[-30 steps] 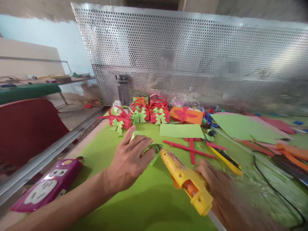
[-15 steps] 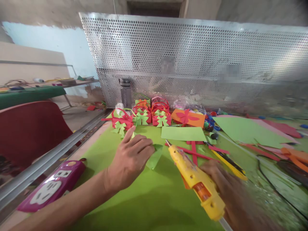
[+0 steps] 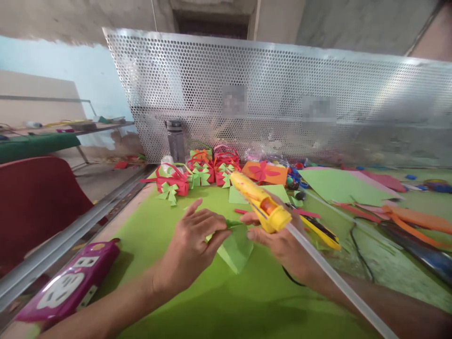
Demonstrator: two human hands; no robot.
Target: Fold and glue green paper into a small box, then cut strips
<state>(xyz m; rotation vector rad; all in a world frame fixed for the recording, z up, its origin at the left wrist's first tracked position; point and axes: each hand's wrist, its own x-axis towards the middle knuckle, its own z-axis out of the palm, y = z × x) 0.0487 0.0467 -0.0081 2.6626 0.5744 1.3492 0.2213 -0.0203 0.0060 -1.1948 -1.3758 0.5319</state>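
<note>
My left hand pinches the upper edge of a folded piece of light green paper above the green tabletop sheet. My right hand is closed around a yellow hot glue gun, its nozzle pointing away toward the back. A long translucent glue stick sticks out of the gun's rear. The right thumb and a fingertip are close to the paper's right edge; whether they touch it I cannot tell. A flat light green paper strip lies behind the gun, partly covered by it.
Small red paper baskets with green bows stand at the back, beside a grey bottle and an orange paper piece. A yellow cutter lies right. A purple power strip lies left. A perforated metal panel rises behind.
My right hand has brought the glue gun left and up, close to my left hand. The folded green paper now shows more fully between the hands. The view has shifted slightly right.
</note>
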